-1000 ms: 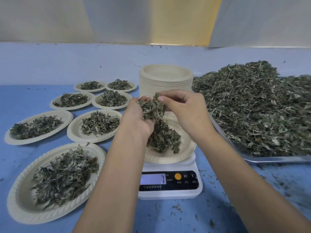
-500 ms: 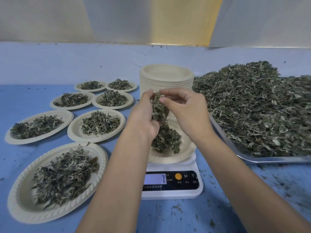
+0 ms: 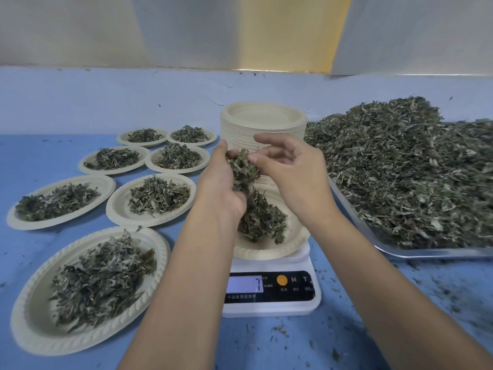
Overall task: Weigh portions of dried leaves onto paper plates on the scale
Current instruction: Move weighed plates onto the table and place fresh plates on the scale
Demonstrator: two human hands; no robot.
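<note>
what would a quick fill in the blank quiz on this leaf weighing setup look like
1. The plate being filled sits on the ____.
2. ____ filled plates lie left of the scale.
3. The stack of empty plates stands ____ the scale.
4. The loose leaves at the right are heaped on a metal ____.

Missing words: scale; seven; behind; tray.

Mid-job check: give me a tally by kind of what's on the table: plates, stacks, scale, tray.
Filled plates off the scale: 7
Plate on the scale: 1
Stack of empty plates: 1
Scale: 1
Tray of loose leaves: 1
Total: 11
</note>
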